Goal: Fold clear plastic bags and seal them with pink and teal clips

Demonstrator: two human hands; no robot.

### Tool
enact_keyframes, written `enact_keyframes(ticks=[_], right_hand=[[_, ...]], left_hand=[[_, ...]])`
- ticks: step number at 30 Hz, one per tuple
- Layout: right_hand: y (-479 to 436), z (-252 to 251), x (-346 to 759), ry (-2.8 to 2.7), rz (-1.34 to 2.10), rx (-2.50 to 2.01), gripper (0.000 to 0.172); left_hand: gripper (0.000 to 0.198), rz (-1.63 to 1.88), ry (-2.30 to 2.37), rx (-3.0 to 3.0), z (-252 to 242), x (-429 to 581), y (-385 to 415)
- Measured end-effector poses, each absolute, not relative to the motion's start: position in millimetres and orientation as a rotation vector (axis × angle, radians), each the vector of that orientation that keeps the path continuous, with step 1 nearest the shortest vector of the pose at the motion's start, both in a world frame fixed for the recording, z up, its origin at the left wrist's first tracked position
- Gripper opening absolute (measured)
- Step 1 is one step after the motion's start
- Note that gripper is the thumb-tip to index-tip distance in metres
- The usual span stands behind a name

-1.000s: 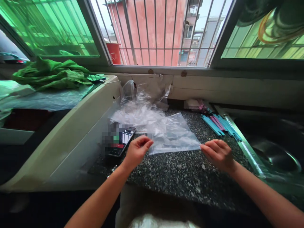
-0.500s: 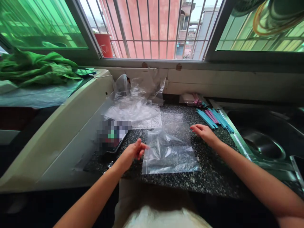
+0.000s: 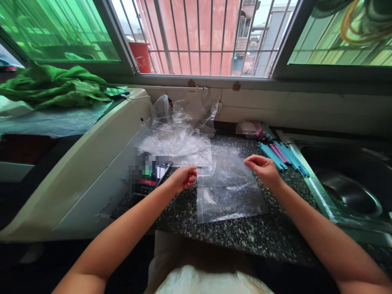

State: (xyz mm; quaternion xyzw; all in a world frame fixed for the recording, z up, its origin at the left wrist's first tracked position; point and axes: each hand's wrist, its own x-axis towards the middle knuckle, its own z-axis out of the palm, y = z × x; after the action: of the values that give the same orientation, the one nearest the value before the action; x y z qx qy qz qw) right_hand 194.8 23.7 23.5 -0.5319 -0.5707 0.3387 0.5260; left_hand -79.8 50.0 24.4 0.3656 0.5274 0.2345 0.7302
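A clear plastic bag lies flat on the speckled dark countertop. My left hand is closed in a pinch at the bag's upper left corner. At the upper right corner, my right hand pinches the bag's edge between thumb and fingers. Beyond my left hand is a heap of clear plastic bags. Blue strips and purple strips lie behind my right hand.
A phone, partly pixelated, lies left of the bag. The metal sink is at the right. Green cloth rests on the raised surface at the left. A small packet lies near the wall.
My left hand has moved up and right from the bag's left side to its upper left corner. My right hand has closed on the upper right corner. The view has shifted slightly.
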Motion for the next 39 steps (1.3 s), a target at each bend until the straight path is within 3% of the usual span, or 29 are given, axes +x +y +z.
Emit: enact_keyframes(ticks=[7,17,20,25,32,39], right_hand=[[2,52,201,-1.511,0.528,-0.997,0.014],[-9,66,222,-1.532,0.170,-0.951,0.002],[-31,68,224,-1.592,-0.015,-0.971,0.010],[-73,48,224,-1.915,-0.263,-0.978,0.019],[-117,-12,216,-2.288,-0.262,-1.029,0.016],[-99,-5,232,-2.282,-0.173,-1.236,0.014]], left_hand=[[0.012,0.725,1.087,1.021,45,-79,51],[0.024,1.355,0.952,1.375,83,-100,26],[0.019,1.450,0.984,1.652,81,-109,2],[0.013,1.347,0.947,2.043,48,-125,-38],[0.017,0.981,1.097,2.132,-19,-137,-84],[0.016,0.833,1.194,2.187,-15,-151,-86]])
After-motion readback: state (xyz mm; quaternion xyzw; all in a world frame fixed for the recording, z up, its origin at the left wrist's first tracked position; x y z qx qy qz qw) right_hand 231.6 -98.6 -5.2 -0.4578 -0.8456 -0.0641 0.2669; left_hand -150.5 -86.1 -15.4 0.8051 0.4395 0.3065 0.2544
